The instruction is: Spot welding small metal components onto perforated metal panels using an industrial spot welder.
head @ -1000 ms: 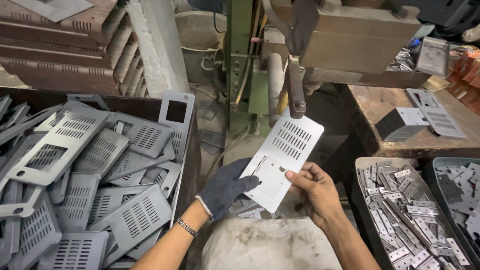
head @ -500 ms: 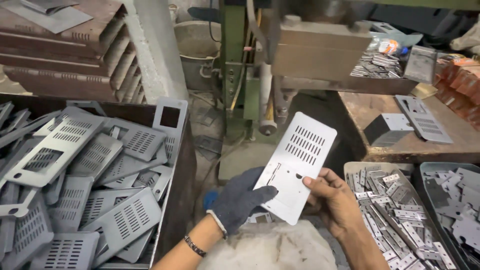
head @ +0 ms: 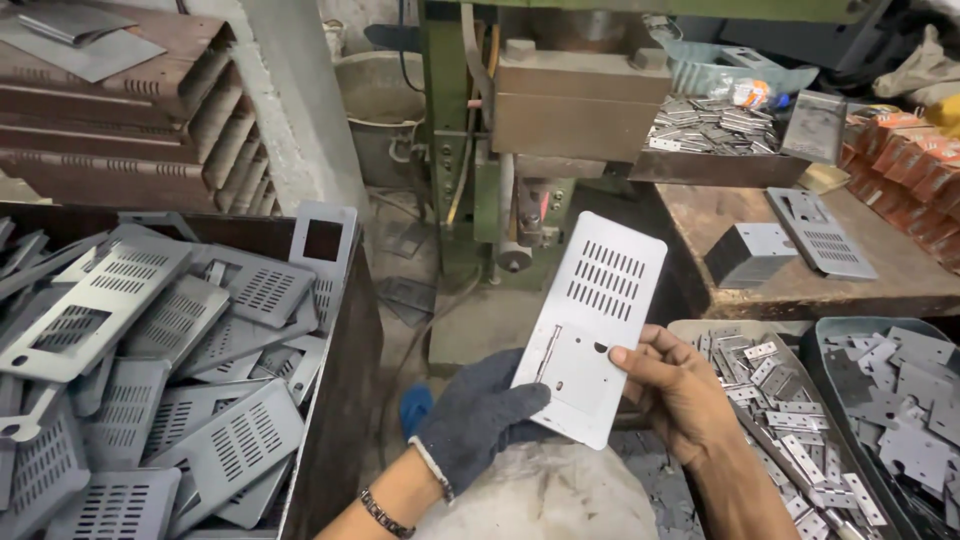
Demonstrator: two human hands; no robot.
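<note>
From the head camera, you hold a slotted metal plate (head: 592, 325) up in front of the green press (head: 470, 150), tilted with its slotted end toward the machine. Your left hand (head: 478, 415), in a dark glove, grips the plate's lower left edge, fingers closed on it. Your bare right hand (head: 680, 395) pinches its right edge, thumb on the face. Left of the plate, a bin (head: 345, 370) holds a heap of similar slotted plates (head: 160, 370). Right of the plate, trays (head: 800, 330) hold small metal hinges (head: 800, 440).
</note>
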